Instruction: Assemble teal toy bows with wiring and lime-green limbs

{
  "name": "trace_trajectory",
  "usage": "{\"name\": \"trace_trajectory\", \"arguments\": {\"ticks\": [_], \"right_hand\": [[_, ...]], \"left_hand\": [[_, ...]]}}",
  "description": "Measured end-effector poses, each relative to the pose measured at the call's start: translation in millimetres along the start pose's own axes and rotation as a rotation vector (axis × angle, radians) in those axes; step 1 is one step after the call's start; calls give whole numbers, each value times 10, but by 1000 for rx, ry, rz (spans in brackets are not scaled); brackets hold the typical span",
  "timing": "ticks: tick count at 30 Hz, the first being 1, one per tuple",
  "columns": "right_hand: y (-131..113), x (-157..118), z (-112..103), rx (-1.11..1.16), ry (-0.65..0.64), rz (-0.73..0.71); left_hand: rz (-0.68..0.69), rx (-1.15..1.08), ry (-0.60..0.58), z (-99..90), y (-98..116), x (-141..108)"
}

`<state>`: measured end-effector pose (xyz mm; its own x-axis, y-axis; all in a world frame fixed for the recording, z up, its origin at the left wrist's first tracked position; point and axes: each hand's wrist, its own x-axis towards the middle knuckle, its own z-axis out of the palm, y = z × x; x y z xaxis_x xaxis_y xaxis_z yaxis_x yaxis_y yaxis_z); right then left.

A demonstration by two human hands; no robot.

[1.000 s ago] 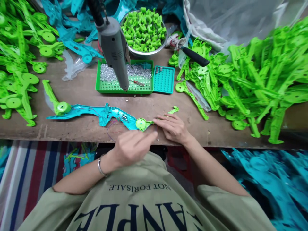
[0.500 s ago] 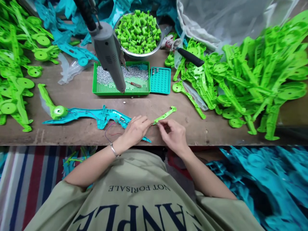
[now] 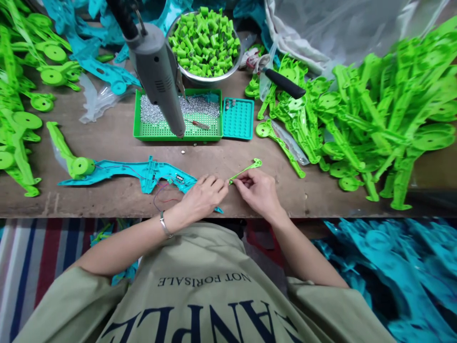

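Observation:
My right hand [image 3: 260, 191] is closed, its thumb and fingers pinching the near end of a slim green plastic arm [image 3: 248, 167] that points up and to the right. Close beside it, my left hand [image 3: 205, 196] has its fingers bent and pressed together near that same end; what lies under its fingertips is hidden. Beneath the left hand runs the right end of a long blue plastic shell [image 3: 124, 172], lying open side up with thin wires and a small metallic part in it. A green arm with a round hub [image 3: 83, 166] rests on the shell's left end.
Behind the shell stand a green basket of small screws [image 3: 178, 134] and a blue dimpled tray [image 3: 238, 121]. A grey electric screwdriver [image 3: 157, 71] hangs over the basket. A metal bowl [image 3: 210, 78] holds green caps. Green parts [image 3: 378, 119] heap up at right, more at left.
The green arm has turned so that its narrow edge shows. My right fingers have closed in tighter on its end. The left hand stays beside it; the view has shifted slightly.

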<state>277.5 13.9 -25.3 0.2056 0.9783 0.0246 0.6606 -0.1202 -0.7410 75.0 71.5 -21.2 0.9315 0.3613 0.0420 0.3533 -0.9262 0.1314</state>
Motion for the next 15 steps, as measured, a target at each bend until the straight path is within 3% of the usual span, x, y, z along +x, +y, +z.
{"name": "trace_trajectory", "arguments": {"ticks": [8, 15], "right_hand": [[209, 37, -153, 205, 58, 65], [180, 82, -134, 130, 43, 74]], "left_hand": [[96, 22, -97, -121, -78, 73], [183, 71, -111, -159, -113, 131]]}}
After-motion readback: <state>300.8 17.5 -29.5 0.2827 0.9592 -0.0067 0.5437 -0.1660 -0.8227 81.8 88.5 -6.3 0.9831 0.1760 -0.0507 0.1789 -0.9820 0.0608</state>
